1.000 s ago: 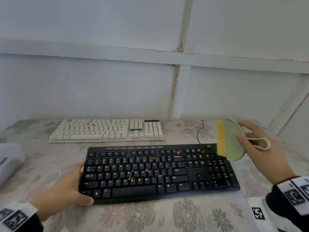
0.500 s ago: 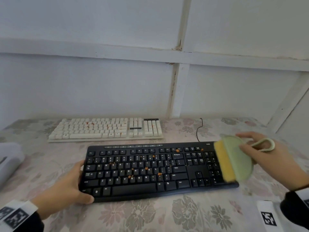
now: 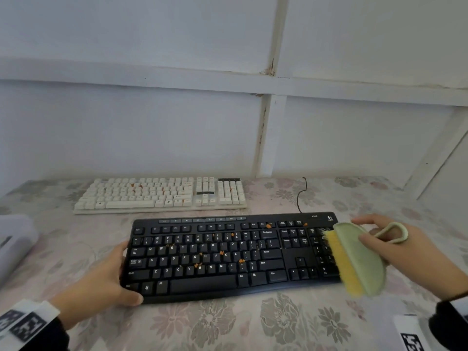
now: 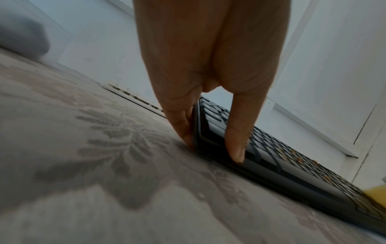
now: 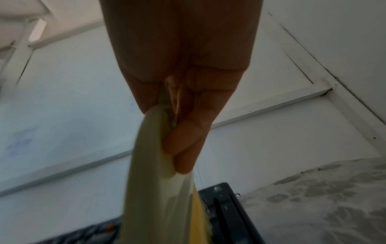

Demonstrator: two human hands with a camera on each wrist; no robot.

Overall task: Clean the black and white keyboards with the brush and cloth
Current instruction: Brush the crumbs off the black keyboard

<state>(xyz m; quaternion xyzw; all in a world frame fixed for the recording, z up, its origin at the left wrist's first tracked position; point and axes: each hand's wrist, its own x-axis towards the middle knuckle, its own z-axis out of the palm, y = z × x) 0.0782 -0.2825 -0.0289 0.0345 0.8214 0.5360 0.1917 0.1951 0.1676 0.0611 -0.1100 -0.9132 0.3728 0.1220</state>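
A black keyboard [image 3: 228, 254] dotted with orange crumbs lies in front of me on the flowered tablecloth. My left hand [image 3: 101, 282] holds its left end, thumb on the front corner and fingers [image 4: 183, 125] against the side edge. My right hand [image 3: 395, 247] grips a pale green brush [image 3: 359, 259] with yellow bristles [image 3: 342, 264] resting on the number pad at the keyboard's right end. The same brush [image 5: 154, 189] fills the right wrist view, pinched between thumb and fingers. Behind lies a white keyboard [image 3: 162, 195], also with orange crumbs. No cloth is in view.
A white container [image 3: 15, 244] stands at the left edge of the table. A black cable [image 3: 301, 196] runs from the black keyboard toward the white panelled wall [image 3: 228, 122] right behind the table. A tagged white object [image 3: 410, 335] sits at the front right.
My right hand has brought the brush down from above the table onto the right end of the black keyboard. The left hand has stayed on the keyboard's left end.
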